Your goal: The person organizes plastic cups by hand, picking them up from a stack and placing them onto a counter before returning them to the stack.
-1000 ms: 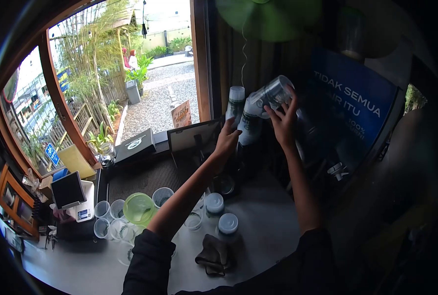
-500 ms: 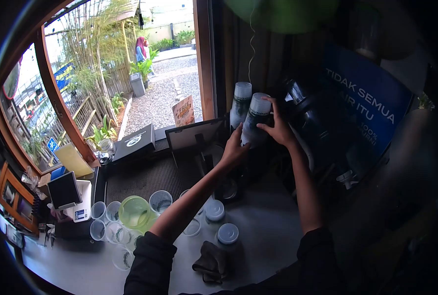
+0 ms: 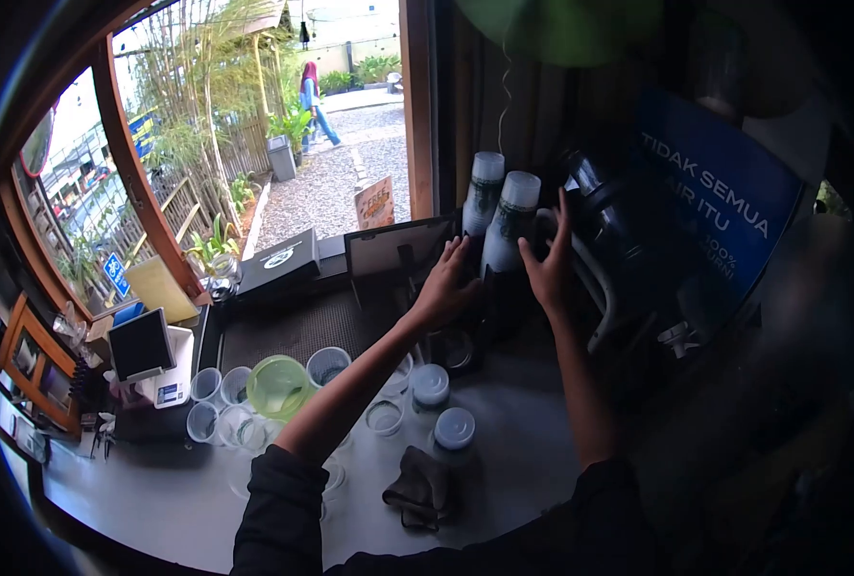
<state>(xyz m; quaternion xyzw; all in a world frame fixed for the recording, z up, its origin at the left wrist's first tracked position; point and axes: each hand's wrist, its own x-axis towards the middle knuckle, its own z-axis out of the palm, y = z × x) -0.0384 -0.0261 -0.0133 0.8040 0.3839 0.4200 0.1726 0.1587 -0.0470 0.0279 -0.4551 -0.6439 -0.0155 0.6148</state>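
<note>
One other stack [image 3: 485,190] stands beside the cup stack [image 3: 514,219]; left hand [image 3: 443,288], right hand [image 3: 549,275] spread.

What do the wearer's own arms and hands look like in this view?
The left sleeve and right sleeve are dark, nearly black, ending around the elbows. The left hand and right hand are ungloved; no wristwear shows.

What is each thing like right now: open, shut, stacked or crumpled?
Left hand: open
Right hand: open
Front cup stack: nested, standing on end
Back cup stack: nested, standing on end
Two white-topped containers: look closed
Green tub: looks open on top
Cloth: crumpled
Tablet: screen dark
</note>
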